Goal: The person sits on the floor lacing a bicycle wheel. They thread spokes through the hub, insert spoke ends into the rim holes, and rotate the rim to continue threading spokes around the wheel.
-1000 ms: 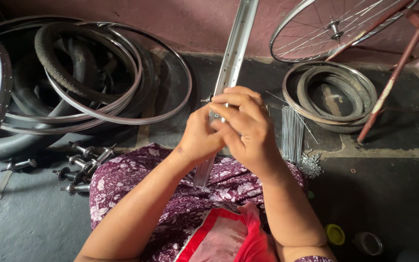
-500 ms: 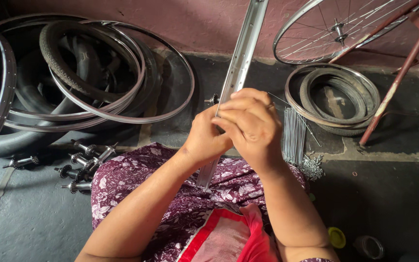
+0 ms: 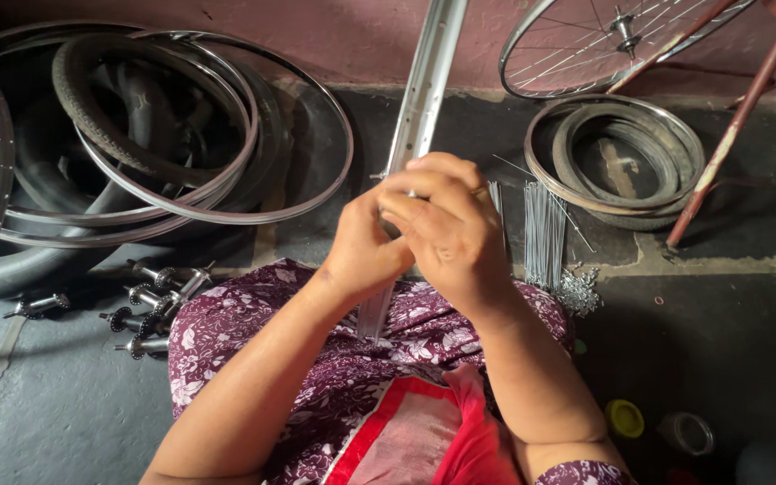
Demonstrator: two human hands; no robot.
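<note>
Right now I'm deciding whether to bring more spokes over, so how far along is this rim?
Early, by the look of it. Done: one finished spoked wheel leans at the wall. In hand: the left hand and right hand meet on the bare rim; what the fingers pinch is hidden. Left: a bundle of loose spokes, a pile of nipples and several hubs lie unused on the floor.

bare floor (image 3: 747, 341) right of hands, spokes (image 3: 545, 233) and stacked rims (image 3: 226, 211) flanking
</note>
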